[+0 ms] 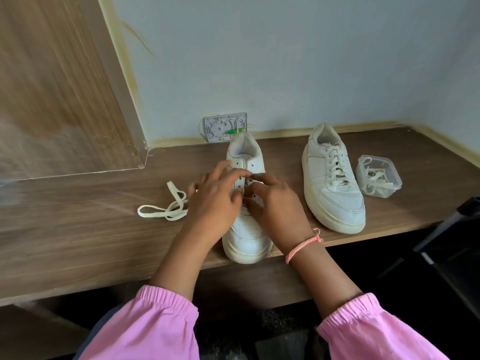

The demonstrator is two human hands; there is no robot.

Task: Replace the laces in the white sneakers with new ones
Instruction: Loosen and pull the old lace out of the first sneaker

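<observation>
An unlaced white sneaker [245, 229] stands in the middle of the wooden shelf [78, 229], toe toward me, with its eyelets empty. My left hand [215, 201] rests on its left eyelet flap with the fingers spread. My right hand [275, 206] has curled fingers and pinches the right eyelet flap between thumb and forefinger. The fingertips of both hands meet over the tongue. A loose cream lace [166, 210] lies on the shelf just left of my left hand. The second white sneaker [335, 185], still laced, stands to the right.
A clear plastic tub [378, 178] holding cream laces sits right of the laced sneaker. A small white plastic box [224, 126] leans on the wall behind. A wooden panel [65, 87] rises at the left. A dark chair [454, 242] stands at the right edge.
</observation>
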